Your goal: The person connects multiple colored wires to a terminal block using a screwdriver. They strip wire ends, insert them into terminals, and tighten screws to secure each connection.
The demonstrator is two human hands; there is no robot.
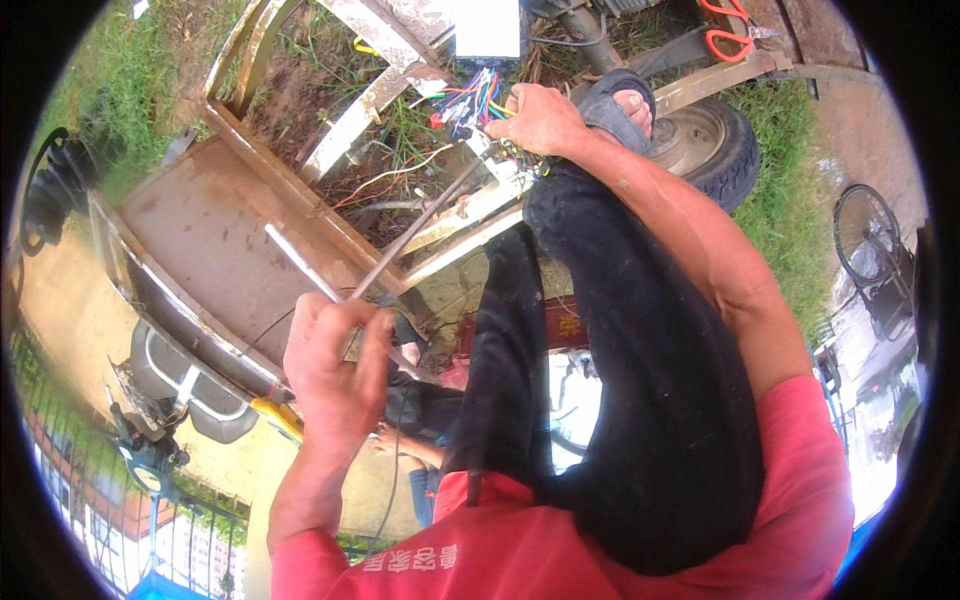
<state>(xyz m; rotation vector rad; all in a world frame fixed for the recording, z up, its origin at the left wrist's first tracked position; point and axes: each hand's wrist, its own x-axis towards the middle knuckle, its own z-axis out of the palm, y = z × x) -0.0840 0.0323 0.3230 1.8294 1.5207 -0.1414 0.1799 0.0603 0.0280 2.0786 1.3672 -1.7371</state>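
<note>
My left hand (338,350) is raised over the left side of the metal frame, its fingers closed around a long, thin grey strip or rod (425,220). This runs taut and straight up to the wires by my other hand. A short pale rod (298,258) also sticks out from the left fist; its kind is unclear. At the bundle of coloured wires (475,103), my right hand (540,118) pinches the wires with its fingertips, partly hidden by the hand itself. Just beyond the wires is a white-topped box (487,30).
A rusty metal frame (345,125) spans the ground beside a rubber-tyred wheel (735,160). Orange-handled scissors (730,38) lie at the far right. My sandalled foot (625,105) rests near the wheel. Another person's hand (405,448) and a yellow tool (277,418) show at lower left.
</note>
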